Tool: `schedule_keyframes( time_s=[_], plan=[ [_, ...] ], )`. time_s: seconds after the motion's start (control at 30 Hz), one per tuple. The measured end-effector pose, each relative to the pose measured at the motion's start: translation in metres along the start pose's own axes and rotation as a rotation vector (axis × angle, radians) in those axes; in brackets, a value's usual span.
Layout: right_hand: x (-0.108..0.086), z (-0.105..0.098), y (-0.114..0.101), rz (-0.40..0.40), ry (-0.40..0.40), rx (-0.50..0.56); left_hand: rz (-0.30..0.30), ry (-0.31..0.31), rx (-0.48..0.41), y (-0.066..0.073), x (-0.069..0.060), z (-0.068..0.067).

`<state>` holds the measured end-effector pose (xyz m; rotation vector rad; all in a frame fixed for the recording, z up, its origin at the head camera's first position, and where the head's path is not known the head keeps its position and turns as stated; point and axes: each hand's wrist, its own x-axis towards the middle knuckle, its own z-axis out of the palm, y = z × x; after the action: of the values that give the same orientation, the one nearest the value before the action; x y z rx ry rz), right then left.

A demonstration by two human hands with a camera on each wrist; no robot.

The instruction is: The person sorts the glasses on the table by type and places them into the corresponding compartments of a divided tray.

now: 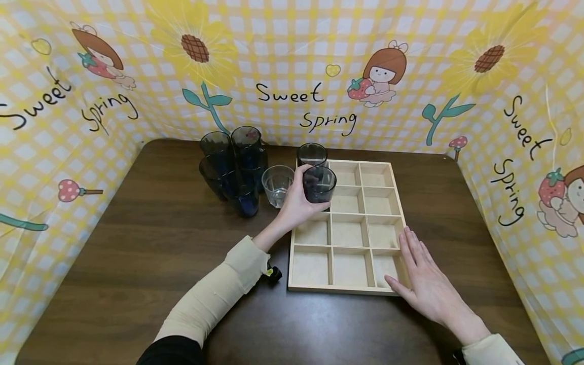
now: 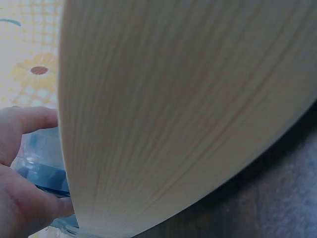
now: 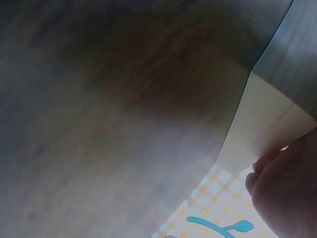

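Observation:
My left hand (image 1: 298,203) grips a dark tinted glass (image 1: 320,184) over the left column of a wooden divided tray (image 1: 349,291). Just behind it, another dark glass (image 1: 312,154) stands at the tray's back left corner. In the left wrist view, my left hand (image 2: 25,198) holds bluish glass (image 2: 42,171), partly hidden by the tray's side (image 2: 173,109). With fingers extended, my right hand (image 1: 431,289) rests on the tray's right edge near the front corner. The right wrist view shows my right hand (image 3: 287,188) against the tray's wooden side (image 3: 262,119).
A clear glass (image 1: 277,186) stands just left of the tray. Further left is a close cluster of several dark blue glasses (image 1: 234,172). The brown table (image 1: 137,243) is bordered at the back and sides by a yellow checked cloth (image 1: 283,61).

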<state>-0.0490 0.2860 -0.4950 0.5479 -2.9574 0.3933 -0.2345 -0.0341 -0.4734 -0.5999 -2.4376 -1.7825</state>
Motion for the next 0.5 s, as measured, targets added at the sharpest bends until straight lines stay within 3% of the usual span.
schedule_keyframes(
  time_s=[0.07,0.23,0.3,0.37,0.5],
  plan=[
    [0.000,0.000,0.000,-0.001,0.001,0.003,0.034,0.014,-0.003,-0.018,0.003,0.002],
    [0.000,0.000,0.000,-0.003,0.003,0.009,0.037,0.013,0.004,-0.017,0.004,0.003],
    [0.000,-0.001,0.000,-0.006,0.002,0.009,0.008,-0.004,0.020,0.001,0.000,0.001],
    [0.000,-0.002,0.001,-0.013,-0.004,0.007,0.006,-0.007,0.029,0.001,-0.001,0.001],
    [0.000,-0.004,0.004,-0.051,-0.018,-0.001,0.041,0.008,0.023,-0.010,0.000,0.003]
  ],
)
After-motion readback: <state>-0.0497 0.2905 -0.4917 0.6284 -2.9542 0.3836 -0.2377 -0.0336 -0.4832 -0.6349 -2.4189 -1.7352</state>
